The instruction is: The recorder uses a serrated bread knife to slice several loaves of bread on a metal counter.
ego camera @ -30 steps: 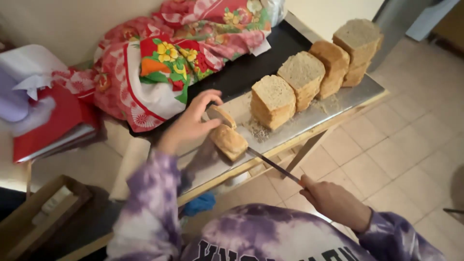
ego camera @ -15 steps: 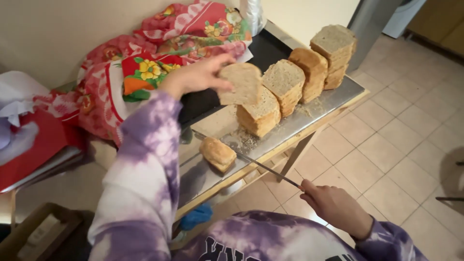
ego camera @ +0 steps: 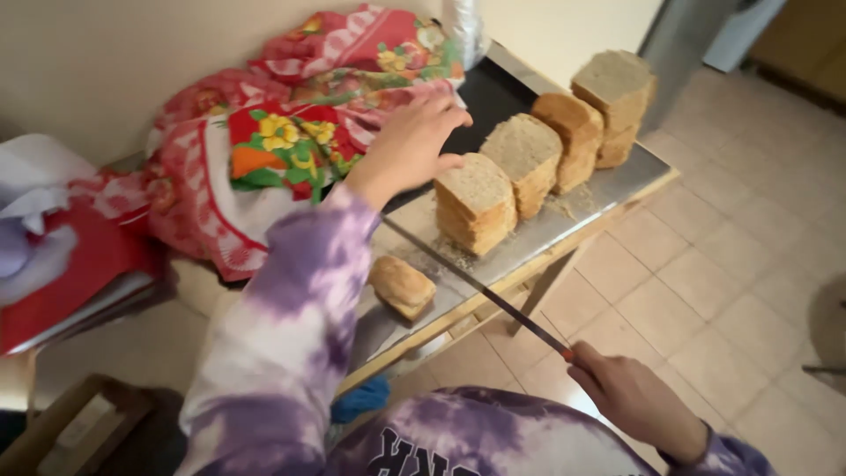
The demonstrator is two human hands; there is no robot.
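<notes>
My left hand reaches over the metal tray, its fingers against the top of the nearest stack of bread slices; it holds nothing. In my right hand, low at the front, is a long knife whose blade slants up and left across the tray's front edge. A small crusty end piece of the loaf lies on the tray near the blade. Further stacks of sliced bread stand in a row toward the far right.
A red floral cloth is bunched against the wall behind the tray. Red and white papers lie at the left, and a brown box sits low left. Tiled floor spreads to the right of the table.
My left hand took a slice from the end piece, carried it right and set it on the nearest stack. The knife lifted off the end piece and stays in my right hand.
</notes>
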